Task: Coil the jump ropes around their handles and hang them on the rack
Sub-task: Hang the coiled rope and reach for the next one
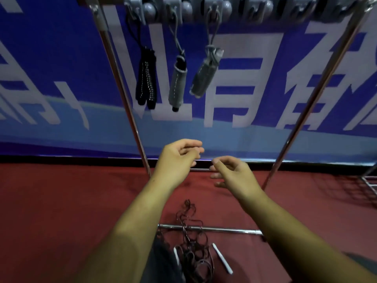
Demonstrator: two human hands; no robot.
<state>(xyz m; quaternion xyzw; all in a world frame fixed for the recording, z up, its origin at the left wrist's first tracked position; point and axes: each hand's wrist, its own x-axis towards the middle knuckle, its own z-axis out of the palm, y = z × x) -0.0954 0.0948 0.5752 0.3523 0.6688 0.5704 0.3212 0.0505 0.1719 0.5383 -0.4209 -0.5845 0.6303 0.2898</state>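
My left hand (179,158) and right hand (230,172) hovered empty, fingers loosely curled and apart. The loose dark brown jump rope (193,248) lay tangled on the red floor (61,201), well below both hands and nearer my body, across the low bar of the chrome rack (214,229). Its slim white handle (222,258) lay slantwise on my right hand's side, so I judged that hand better placed.

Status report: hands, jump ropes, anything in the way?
Left hand, right hand empty. Three coiled ropes on rack; tangled rope on floor, across the bottom bar.
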